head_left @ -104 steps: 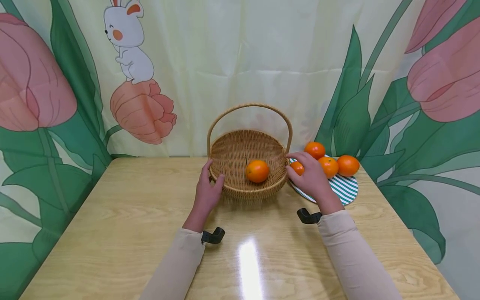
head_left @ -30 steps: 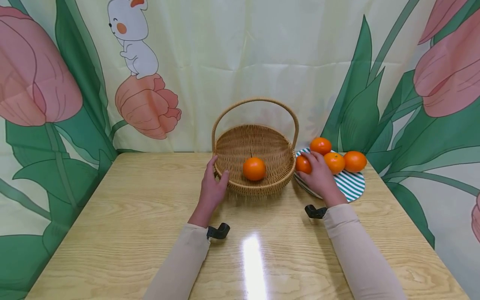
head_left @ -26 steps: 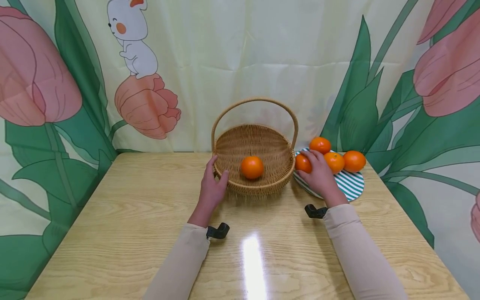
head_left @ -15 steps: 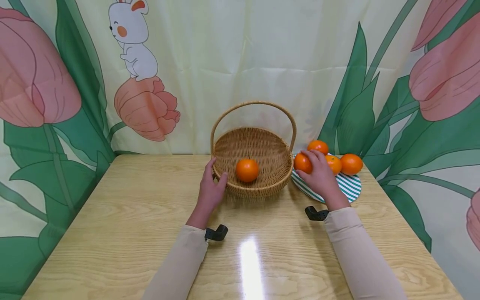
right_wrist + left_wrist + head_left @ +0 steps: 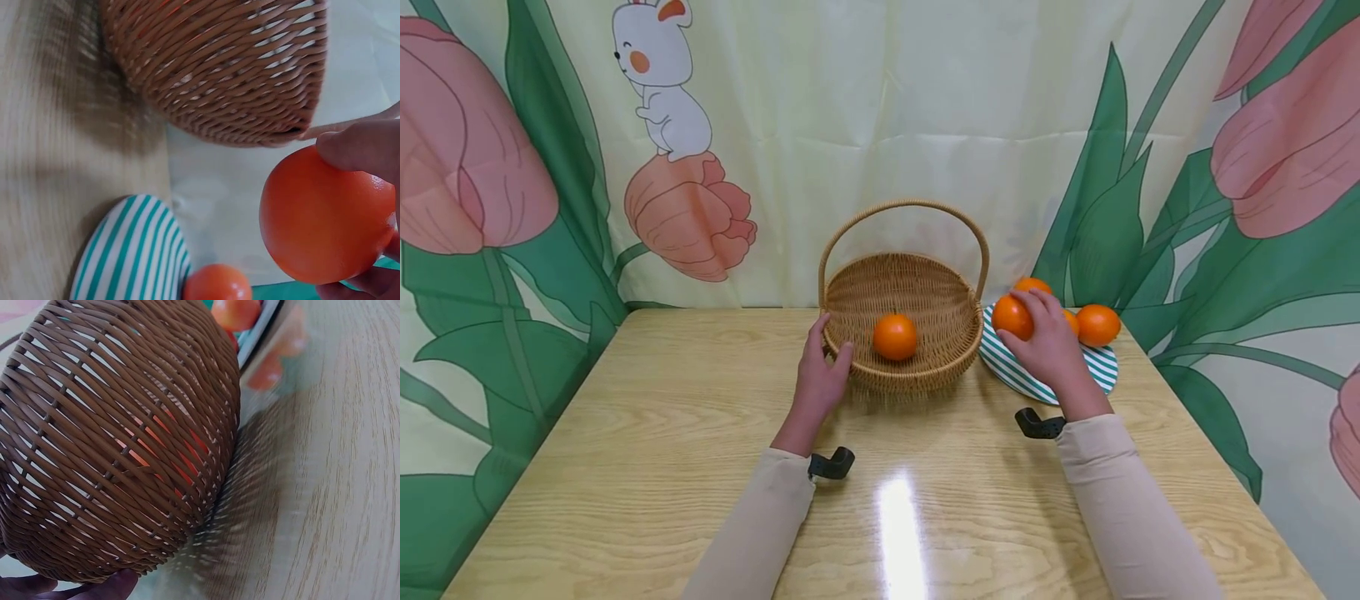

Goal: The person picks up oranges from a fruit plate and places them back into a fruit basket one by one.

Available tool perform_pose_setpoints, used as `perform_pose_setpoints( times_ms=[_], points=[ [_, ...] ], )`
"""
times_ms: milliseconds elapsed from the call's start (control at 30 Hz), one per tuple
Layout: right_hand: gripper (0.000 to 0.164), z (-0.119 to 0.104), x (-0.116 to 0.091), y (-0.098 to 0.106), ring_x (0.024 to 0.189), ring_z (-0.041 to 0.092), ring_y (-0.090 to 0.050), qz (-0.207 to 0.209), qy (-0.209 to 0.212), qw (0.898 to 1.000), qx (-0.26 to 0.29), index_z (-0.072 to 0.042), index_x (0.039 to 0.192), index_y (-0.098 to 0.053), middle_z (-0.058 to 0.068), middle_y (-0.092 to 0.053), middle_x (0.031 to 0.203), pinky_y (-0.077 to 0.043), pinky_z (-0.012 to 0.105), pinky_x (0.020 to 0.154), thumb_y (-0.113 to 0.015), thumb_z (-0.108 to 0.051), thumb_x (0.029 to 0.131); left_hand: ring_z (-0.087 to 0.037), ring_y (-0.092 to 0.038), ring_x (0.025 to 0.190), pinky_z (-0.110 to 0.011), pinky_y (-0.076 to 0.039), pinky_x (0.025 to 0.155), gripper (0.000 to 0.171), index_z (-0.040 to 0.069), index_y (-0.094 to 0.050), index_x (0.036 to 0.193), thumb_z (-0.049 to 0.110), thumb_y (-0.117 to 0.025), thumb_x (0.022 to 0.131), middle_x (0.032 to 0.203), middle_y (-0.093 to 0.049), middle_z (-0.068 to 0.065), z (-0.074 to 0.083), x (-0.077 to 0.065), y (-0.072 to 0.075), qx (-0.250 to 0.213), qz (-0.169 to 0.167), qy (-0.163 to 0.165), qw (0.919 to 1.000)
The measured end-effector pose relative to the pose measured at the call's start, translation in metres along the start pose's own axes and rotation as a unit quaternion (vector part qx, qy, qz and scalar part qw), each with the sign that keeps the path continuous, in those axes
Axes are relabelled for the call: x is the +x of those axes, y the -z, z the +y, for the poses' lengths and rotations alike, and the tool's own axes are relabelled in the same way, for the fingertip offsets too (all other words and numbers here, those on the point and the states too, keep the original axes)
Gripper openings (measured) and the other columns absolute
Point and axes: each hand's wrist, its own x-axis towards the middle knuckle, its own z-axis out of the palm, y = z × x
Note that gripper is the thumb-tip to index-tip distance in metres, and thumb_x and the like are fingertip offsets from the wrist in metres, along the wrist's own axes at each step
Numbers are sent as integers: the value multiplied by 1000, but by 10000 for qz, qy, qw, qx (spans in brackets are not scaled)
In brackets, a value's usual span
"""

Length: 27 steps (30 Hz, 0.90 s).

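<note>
A wicker basket (image 5: pixel 902 371) with a tall arched handle stands upright on the table, and an orange (image 5: pixel 895 337) lies inside it. At its left side my left hand (image 5: pixel 822 379) holds the basket, thumb and fingers spread apart around the wall near the rim; the left wrist view shows fingertips (image 5: pixel 122 582) against the weave. Between thumb and fingers my right hand (image 5: pixel 1051 343) grips another orange (image 5: pixel 325 215), lifted above the striped plate (image 5: pixel 1024 379) and close to the basket's right side. Behind this hand several more oranges (image 5: pixel 1098 325) sit on the plate, partly hidden.
The wooden table (image 5: pixel 700 433) ends at a curtain (image 5: pixel 790 167) printed with tulips and a rabbit, just behind the basket. The green-and-white plate lies right beside the basket. A black wrist device (image 5: pixel 832 463) sits on each wrist.
My right hand has moved from the basket's right rim to the plate, taken hold of an orange there and raised it slightly. The left hand stays at the basket; the orange inside shifted slightly left.
</note>
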Motion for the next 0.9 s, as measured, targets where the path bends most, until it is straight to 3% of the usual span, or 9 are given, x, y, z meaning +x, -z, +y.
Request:
perform_pose_setpoints(
  times_ms=[300,900],
  points=[
    [63,-12,0,6,118,50,-48,372,340,9987,-22,-13,141,-48,18,-40,146,-46,64,89,-72,-28,85,-29,-30,145,-53,-31,114,61,29,-24,152,37,-51,98,159,-25,-3,1,0,1,22,-15,32,10000],
    [60,-38,-4,12,114,48,-52,450,650,9969,35,-15,138,-50,19,-40,144,-48,61,86,-73,-27,84,-30,-29,144,-56,-32,113,65,26,-24,153,42,-52,96,159,-25,-3,0,-2,2,-59,-72,24,10000]
  ],
)
